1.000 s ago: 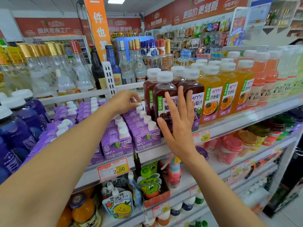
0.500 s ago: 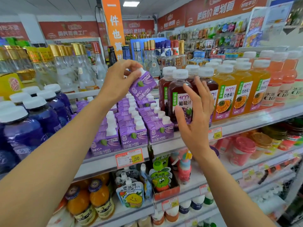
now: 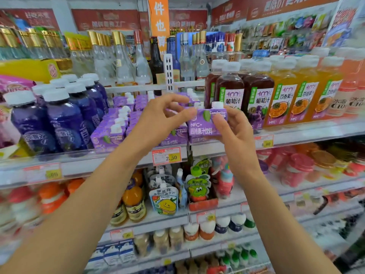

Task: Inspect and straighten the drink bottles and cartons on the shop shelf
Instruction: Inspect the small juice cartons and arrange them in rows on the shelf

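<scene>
The purple carton [image 3: 205, 125] is held upright in the air, just in front of and slightly above the rows of cartons [image 3: 110, 135] on the middle shelf [image 3: 296, 135]. Its white cap is on top and its label faces near. The left grip [image 3: 158, 119] pinches the carton's upper left corner between the thumb and curled fingers. The right grip [image 3: 235, 135] holds its right side, with the thumb across the front face and the fingers behind. Both grips are narrow and closed on this one carton.

The likeliest slip is a drop. The left hold is a fingertip pinch on a corner, so if the right grip lets go to turn the carton, the carton could swing and fall. It would land on the pouches [image 3: 164, 200] and small bottles on the lower shelves.

The grape juice bottles [image 3: 230, 89] stand just right of the carton, close behind the right grip's knuckles. A careless twist or a push toward the far side could knock one against the orange-yellow bottles [image 3: 280, 95] beside it.

Putting the carton back has its own risk. The hands hide the near end of the row, so I cannot tell where the free slot is. Pressing the carton in blind could leave it crooked or push the neighbouring cartons out of line. Squeezing it hard could dent the thin walls.
</scene>
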